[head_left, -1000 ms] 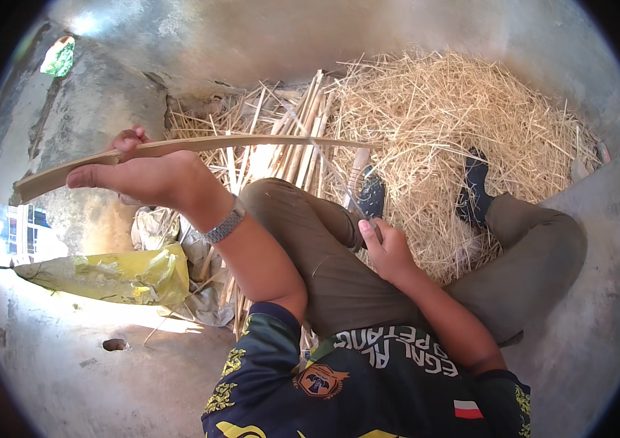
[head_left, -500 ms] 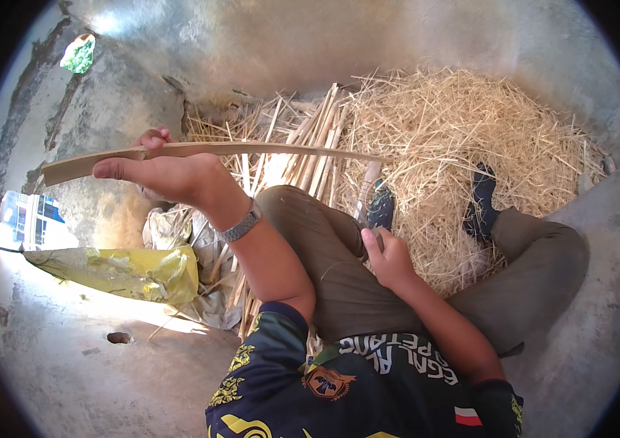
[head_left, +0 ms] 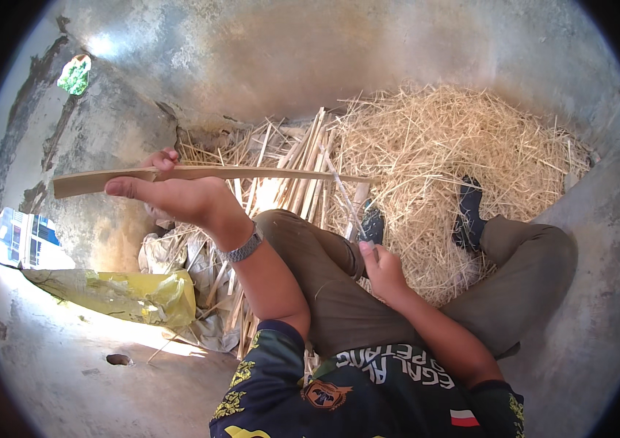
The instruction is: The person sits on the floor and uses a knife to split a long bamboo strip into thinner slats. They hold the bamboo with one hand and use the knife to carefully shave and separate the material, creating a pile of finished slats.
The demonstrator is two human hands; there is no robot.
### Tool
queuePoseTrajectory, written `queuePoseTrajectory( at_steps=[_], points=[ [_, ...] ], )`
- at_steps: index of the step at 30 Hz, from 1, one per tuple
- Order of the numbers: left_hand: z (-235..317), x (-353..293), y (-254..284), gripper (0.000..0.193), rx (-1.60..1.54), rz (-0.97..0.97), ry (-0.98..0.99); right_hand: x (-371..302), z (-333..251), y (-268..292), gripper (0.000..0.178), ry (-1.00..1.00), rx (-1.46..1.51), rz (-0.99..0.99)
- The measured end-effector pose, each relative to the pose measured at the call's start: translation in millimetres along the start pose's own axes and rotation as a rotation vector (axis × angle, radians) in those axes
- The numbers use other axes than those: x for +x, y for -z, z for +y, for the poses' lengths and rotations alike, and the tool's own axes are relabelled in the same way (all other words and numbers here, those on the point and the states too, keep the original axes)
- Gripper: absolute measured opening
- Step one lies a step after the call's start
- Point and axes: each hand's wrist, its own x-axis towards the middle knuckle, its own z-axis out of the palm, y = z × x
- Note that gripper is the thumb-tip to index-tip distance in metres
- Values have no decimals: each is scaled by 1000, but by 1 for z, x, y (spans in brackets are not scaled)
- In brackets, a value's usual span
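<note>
A long split bamboo strip [head_left: 273, 173] lies level across the upper left, its broad end at the left and its thin end over the straw. My left hand [head_left: 192, 201] is closed round it near the broad end, thumb along the near side and fingertips showing beyond. Close to my knee, my right hand [head_left: 384, 274] grips the handle of a long knife [head_left: 344, 196]. The blade points up and away, seen nearly edge-on, and its upper part crosses the strip in view. I cannot tell whether blade and bamboo touch.
A heap of pale shavings [head_left: 456, 139] spreads around my feet [head_left: 469, 212]. Several bamboo strips [head_left: 299, 171] lie left of it. A yellow plastic sack [head_left: 157, 296] rests at the left, near a hole [head_left: 119, 359] in the concrete. A bare wall [head_left: 273, 58] stands behind.
The knife has turned in my right hand, from its broad side toward its edge, and now reaches up across the strip. The whole view has shifted slightly; my left hand keeps its hold.
</note>
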Motion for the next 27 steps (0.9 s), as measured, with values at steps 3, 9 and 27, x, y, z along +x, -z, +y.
queuePoseTrajectory(
  at_steps=[3,9,27],
  points=[
    [-2,5,3,83,-17,-32,-9,0,0,2,55,-60,11,7],
    [-5,7,9,86,14,-61,-42,-11,-35,17,62,23,28,-114],
    [-5,12,8,90,-44,-10,31,2,12,7,56,-82,73,-62]
  ],
)
